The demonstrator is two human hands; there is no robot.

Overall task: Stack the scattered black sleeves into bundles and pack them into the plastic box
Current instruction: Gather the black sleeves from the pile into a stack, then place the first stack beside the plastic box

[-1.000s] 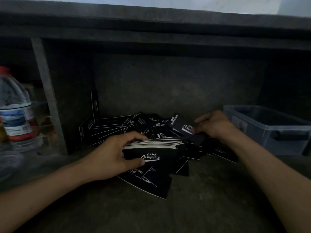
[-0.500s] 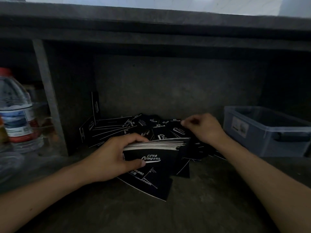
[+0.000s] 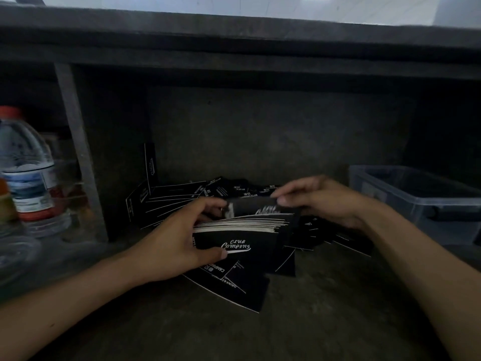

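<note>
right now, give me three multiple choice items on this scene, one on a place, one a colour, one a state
1. The plastic box stands: A) left of the sleeve pile B) right of it C) on top of it
2. The bottle cap is: A) red B) blue C) green
3. The left hand: A) lies flat B) grips the bundle C) reaches into the box
B: box at right edge, pile mid-view. A: cap shows red. B: fingers curl round the stacked sleeves.

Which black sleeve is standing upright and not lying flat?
The single sleeve at the far back left: it stands on end against the wall, while the other loose sleeves lie low and overlapping.
</note>
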